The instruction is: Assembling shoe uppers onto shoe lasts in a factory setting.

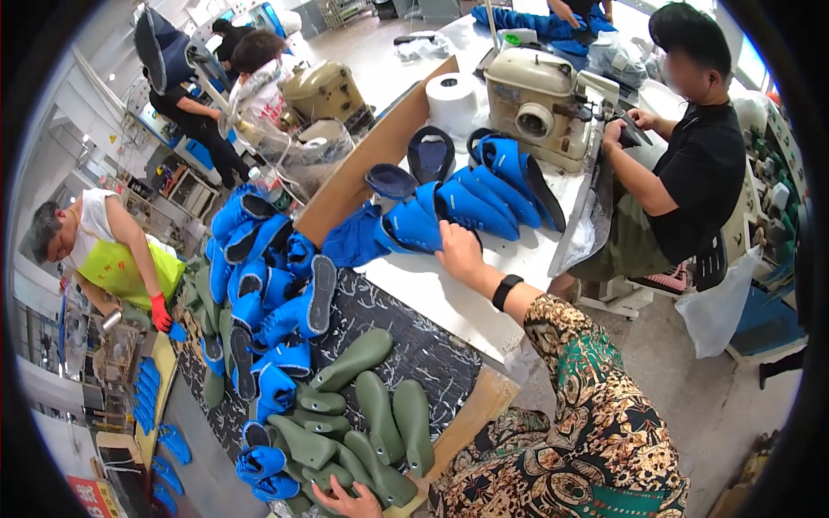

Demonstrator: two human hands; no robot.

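My right hand point(460, 252) is at the near side of a row of blue shoe uppers point(471, 207) on the white table. Its fingers are closed on the edge of one blue shoe upper point(409, 226); the thumb's grip is partly hidden. Low in the view, my left hand point(347, 501) lies over a heap of dark green shoe lasts point(376, 418), fingers spread, touching the lasts nearest it. To the left of the lasts is a large pile of blue shoe uppers point(278, 321), several with grey soles facing up.
A wooden board point(367, 160) edges the white table point(458, 311). Beyond the row stand a beige sewing machine point(534, 99) and a white roll point(452, 99). A co-worker point(691, 164) sits at the right, handling a dark piece. Another person point(121, 242) with red gloves stands left.
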